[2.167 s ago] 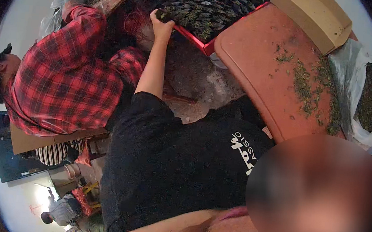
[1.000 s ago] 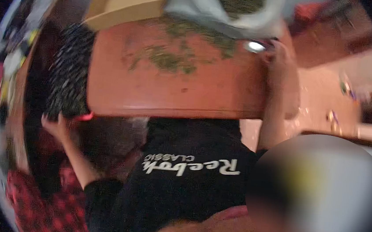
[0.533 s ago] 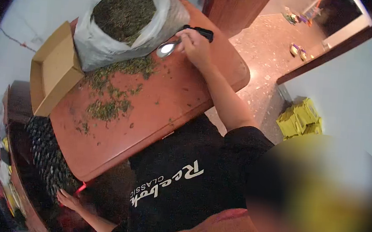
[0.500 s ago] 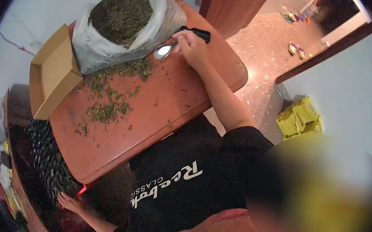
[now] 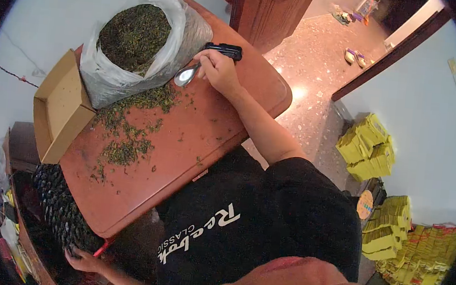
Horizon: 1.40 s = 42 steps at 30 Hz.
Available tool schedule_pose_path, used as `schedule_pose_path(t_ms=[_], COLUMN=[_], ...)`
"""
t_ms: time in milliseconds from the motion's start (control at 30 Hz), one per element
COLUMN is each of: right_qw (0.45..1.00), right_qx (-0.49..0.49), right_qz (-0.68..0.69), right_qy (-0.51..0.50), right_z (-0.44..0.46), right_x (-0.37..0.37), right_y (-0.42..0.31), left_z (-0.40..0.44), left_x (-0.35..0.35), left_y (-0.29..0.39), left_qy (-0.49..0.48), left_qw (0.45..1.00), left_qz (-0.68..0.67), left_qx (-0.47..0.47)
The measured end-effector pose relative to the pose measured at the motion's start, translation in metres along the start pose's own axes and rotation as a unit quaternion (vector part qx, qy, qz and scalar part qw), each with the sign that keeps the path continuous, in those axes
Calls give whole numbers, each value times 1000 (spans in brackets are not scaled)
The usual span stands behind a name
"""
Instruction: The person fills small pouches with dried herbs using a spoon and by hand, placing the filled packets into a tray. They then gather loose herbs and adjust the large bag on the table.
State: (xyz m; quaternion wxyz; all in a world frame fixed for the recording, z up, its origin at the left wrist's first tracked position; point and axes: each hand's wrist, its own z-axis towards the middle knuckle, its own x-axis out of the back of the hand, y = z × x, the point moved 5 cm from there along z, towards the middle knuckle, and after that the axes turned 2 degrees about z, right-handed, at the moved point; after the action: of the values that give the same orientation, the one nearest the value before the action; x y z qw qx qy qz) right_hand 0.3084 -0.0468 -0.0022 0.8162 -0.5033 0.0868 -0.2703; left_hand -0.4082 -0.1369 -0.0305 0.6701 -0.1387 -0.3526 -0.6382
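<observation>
My right hand (image 5: 219,72) is closed around a metal spoon (image 5: 186,76) over the red-brown tabletop (image 5: 185,139). The spoon's shiny bowl points toward a clear plastic bag (image 5: 105,85) filled with dark dried leaves (image 5: 134,37). Just beyond my fingers lies a black object (image 5: 226,50) whose kind I cannot make out. Loose leaf bits (image 5: 127,150) are scattered in front of the bag. Low on the left, my left hand (image 5: 84,262) is at the end of a dark bumpy bundle (image 5: 62,207) beside the table; its fingertips are dim and partly hidden.
An open cardboard box (image 5: 64,109) leans at the table's left edge. A red strip (image 5: 103,247) hangs by the near corner. Yellow stacks (image 5: 366,146) stand on the floor at right, with more yellow bundles (image 5: 421,257) behind. Sandals (image 5: 354,57) lie near the doorway.
The view has shifted, bringing more yellow stacks into sight at right. My right hand still holds the spoon near the bag, and my left hand stays by the dark bundle.
</observation>
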Motion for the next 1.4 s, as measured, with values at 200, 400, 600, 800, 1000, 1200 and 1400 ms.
schedule_pose_path(t_ms=[200, 400, 600, 800, 1000, 1200, 1400], right_qw=[1000, 1000, 999, 998, 998, 998, 998], right_qx=[3, 4, 20, 29, 23, 32, 27], right_qz=[-1, -1, -24, -44, -34, -38, -44], right_qy=[-6, -8, -12, -23, -44, -39, -48], right_z=[-1, -2, 0, -1, -1, -1, -1], right_x=[-1, 0, -1, -5, -9, -10, -9], right_y=[3, -2, 0, -4, 0, 0, 0], left_z=[12, 10, 0, -6, -8, -16, -24], left_x=[-1, 50, 117, 148, 164, 165, 160], left_y=[165, 362, 461, 516, 544, 558, 570], left_qy=[-103, -248, -270, -338, -400, -422, -427], left_qw=[955, 786, 472, 267, 218, 223, 220], left_qz=[-234, -467, -796, -853, -828, -809, -801], left_qx=[-151, -321, -267, -295, -327, -344, -356])
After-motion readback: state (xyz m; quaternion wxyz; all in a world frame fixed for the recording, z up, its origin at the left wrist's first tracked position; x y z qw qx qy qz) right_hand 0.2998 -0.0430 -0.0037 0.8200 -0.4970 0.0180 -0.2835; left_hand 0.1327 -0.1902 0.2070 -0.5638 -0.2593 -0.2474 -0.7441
